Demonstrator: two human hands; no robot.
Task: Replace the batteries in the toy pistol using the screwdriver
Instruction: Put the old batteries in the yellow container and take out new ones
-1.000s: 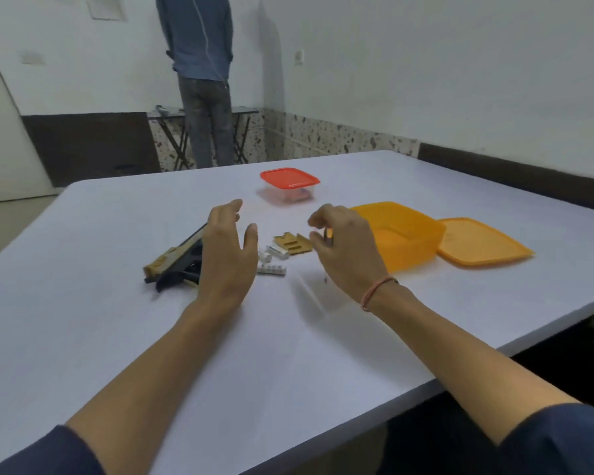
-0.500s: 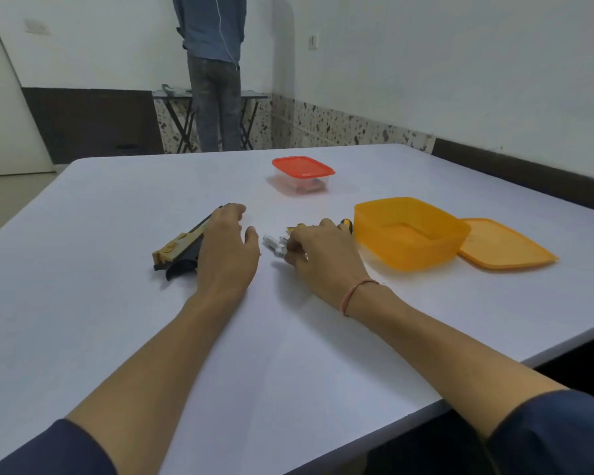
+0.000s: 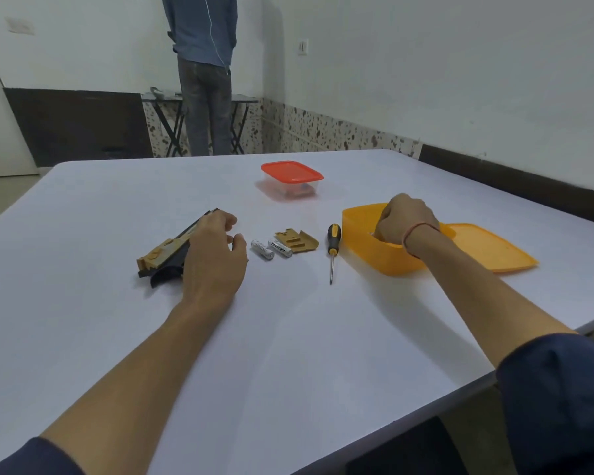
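Right of centre, your right hand [image 3: 405,219] curls inside the orange tub [image 3: 355,234], grasp unseen; left hand [image 3: 213,258] rests slack on the toy pistol [image 3: 162,257]; nudged batteries [image 3: 262,249] may roll.

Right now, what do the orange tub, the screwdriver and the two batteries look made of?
Orange tub: looks like moulded plastic, smooth and slightly translucent, with a soft sheen.
Screwdriver: the black-and-yellow handle is probably plastic or rubber. The thin grey shaft is likely steel.
Two batteries: shiny silvery jackets with print. Whether that is bare metal or a foil label is unclear.
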